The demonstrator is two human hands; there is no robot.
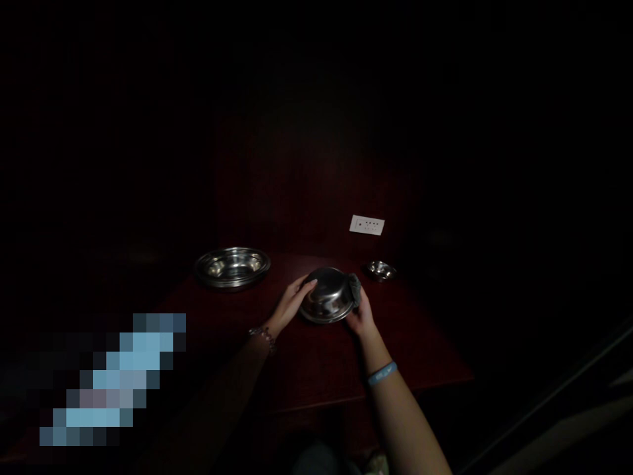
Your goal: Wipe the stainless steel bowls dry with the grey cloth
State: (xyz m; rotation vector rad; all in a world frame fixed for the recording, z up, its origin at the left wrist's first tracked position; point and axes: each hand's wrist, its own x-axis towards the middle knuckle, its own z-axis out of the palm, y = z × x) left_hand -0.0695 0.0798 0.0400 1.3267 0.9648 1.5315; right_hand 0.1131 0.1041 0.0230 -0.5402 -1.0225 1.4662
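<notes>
A shiny metal bowl [327, 293] is held bottom up above the dark red table [321, 382]. My left hand [291, 301] grips its left side, thumb lying on the upturned base. On the right side, my right hand [363, 315] presses a dark cloth [355, 290] against the bowl's wall. The fingers under the rim are partly hidden. Just beyond my right hand, a small metal bowl [381, 270] rests on the table. To the left of my left hand sit wide metal dishes [232, 285], apparently stacked.
A white socket plate [366, 225] is set in the dark red wall behind the table. The table's front edge [336, 401] runs below my forearms. A pixelated light-blue patch [119, 376] covers something at lower left. Much of the surroundings is too dark to make out.
</notes>
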